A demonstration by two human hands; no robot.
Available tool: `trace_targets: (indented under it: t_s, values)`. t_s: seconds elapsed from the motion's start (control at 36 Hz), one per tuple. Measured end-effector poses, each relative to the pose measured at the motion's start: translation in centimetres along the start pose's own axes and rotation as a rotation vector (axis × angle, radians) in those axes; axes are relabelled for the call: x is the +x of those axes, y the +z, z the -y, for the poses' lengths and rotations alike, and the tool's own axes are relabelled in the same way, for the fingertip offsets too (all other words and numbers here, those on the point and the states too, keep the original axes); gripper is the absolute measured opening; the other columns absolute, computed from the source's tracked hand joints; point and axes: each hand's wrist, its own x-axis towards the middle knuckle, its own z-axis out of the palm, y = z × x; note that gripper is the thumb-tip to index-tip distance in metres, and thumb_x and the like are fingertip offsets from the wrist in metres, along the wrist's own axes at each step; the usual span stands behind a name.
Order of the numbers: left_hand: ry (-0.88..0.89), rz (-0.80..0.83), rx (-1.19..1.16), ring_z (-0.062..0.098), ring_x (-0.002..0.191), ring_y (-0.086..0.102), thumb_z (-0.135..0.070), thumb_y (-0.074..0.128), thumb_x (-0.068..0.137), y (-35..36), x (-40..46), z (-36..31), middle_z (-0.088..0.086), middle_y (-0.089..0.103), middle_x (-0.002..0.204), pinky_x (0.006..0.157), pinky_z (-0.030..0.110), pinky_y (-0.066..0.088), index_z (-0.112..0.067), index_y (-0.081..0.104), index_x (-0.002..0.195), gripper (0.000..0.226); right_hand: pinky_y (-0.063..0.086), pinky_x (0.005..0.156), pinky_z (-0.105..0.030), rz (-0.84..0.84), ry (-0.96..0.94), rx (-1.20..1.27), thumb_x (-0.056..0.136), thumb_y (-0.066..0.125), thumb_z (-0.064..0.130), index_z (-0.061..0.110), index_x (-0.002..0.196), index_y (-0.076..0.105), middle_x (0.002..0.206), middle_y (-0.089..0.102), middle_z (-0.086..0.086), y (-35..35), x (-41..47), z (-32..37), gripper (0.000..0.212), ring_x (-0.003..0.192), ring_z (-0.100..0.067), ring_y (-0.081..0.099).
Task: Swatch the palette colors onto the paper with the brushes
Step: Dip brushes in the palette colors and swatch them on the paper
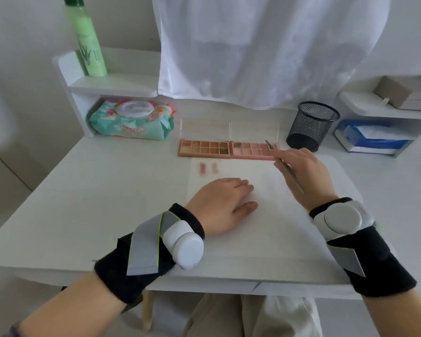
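Right hand [301, 173] pinches brush [283, 165] over palette [229, 149]

One head-worn wide-angle view, looking forward and down from close over the white rectangular table [88, 190], both wrists near the bottom edge.

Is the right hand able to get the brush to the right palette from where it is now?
Probably yes. The right hand holds the brush with its tip already over the right palette, lid open, and nothing lies between them.
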Motion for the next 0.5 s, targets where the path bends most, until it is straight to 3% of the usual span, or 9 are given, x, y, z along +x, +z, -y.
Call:
trace_targets:
  t_s: [0.17, 0.25, 0.31, 0.39, 0.44, 0.5]
  values:
    - [0.076, 0.026, 0.003, 0.019, 0.136, 0.032, -0.044, 0.034, 0.099, 0.6, 2.5, -2.9, 0.005, 0.036, 0.149, 0.107, 0.029, 0.026, -0.010, 0.038, 0.141, 0.054, 0.042, 0.077, -0.035, 0.062, 0.122, -0.030, 0.094, 0.050, 0.015, 0.014, 0.116, 0.064, 0.104, 0.068, -0.006, -1.4, -2.2, -1.5, 0.026, 0.097, -0.029, 0.055]
    - [0.106, 0.038, 0.034, 0.024, 0.129, 0.041, -0.059, 0.015, 0.088, 1.0, 3.5, -4.1, 0.011, 0.047, 0.139, 0.104, 0.034, 0.033, -0.006, 0.048, 0.131, 0.076, 0.039, 0.083, -0.029, -0.025, 0.245, 0.082, 0.094, 0.052, 0.017, 0.014, 0.112, 0.067, 0.108, 0.068, -0.003, -1.8, -2.7, -1.5, 0.024, 0.101, -0.025, 0.055]
    - [0.119, 0.027, 0.071, 0.026, 0.125, 0.044, -0.060, 0.007, 0.081, 1.5, 4.2, -4.7, 0.013, 0.051, 0.134, 0.101, 0.037, 0.035, -0.004, 0.051, 0.127, 0.085, 0.041, 0.082, -0.024, -0.092, 0.320, 0.188, 0.093, 0.054, 0.017, 0.013, 0.106, 0.069, 0.103, 0.069, -0.002, -2.2, -2.7, -1.2, 0.020, 0.097, -0.020, 0.058]
    - [0.083, 0.054, 0.098, 0.023, 0.132, 0.037, -0.052, 0.023, 0.096, 2.1, 4.5, -4.5, 0.009, 0.043, 0.144, 0.105, 0.032, 0.028, -0.007, 0.045, 0.134, 0.064, 0.044, 0.070, -0.018, -0.151, 0.382, 0.380, 0.093, 0.055, 0.019, 0.015, 0.095, 0.067, 0.085, 0.069, 0.000, -2.3, -1.6, -0.1, 0.013, 0.079, -0.009, 0.061]
    - [0.092, 0.015, 0.077, 0.022, 0.129, 0.041, -0.058, 0.012, 0.088, 2.1, 4.2, -4.2, 0.007, 0.046, 0.140, 0.102, 0.032, 0.033, -0.007, 0.049, 0.131, 0.076, 0.043, 0.063, -0.013, -0.184, 0.387, 0.489, 0.093, 0.054, 0.020, 0.018, 0.089, 0.063, 0.075, 0.066, 0.006, -2.0, -0.5, 1.0, 0.009, 0.068, 0.003, 0.058]
    - [0.084, -0.010, 0.059, 0.022, 0.128, 0.043, -0.058, 0.011, 0.087, 1.9, 3.6, -3.4, 0.005, 0.048, 0.139, 0.100, 0.032, 0.034, -0.008, 0.050, 0.129, 0.076, 0.044, 0.063, -0.014, -0.196, 0.379, 0.577, 0.094, 0.053, 0.019, 0.017, 0.085, 0.059, 0.073, 0.065, 0.004, -1.2, 0.9, 2.3, 0.011, 0.062, 0.005, 0.056]
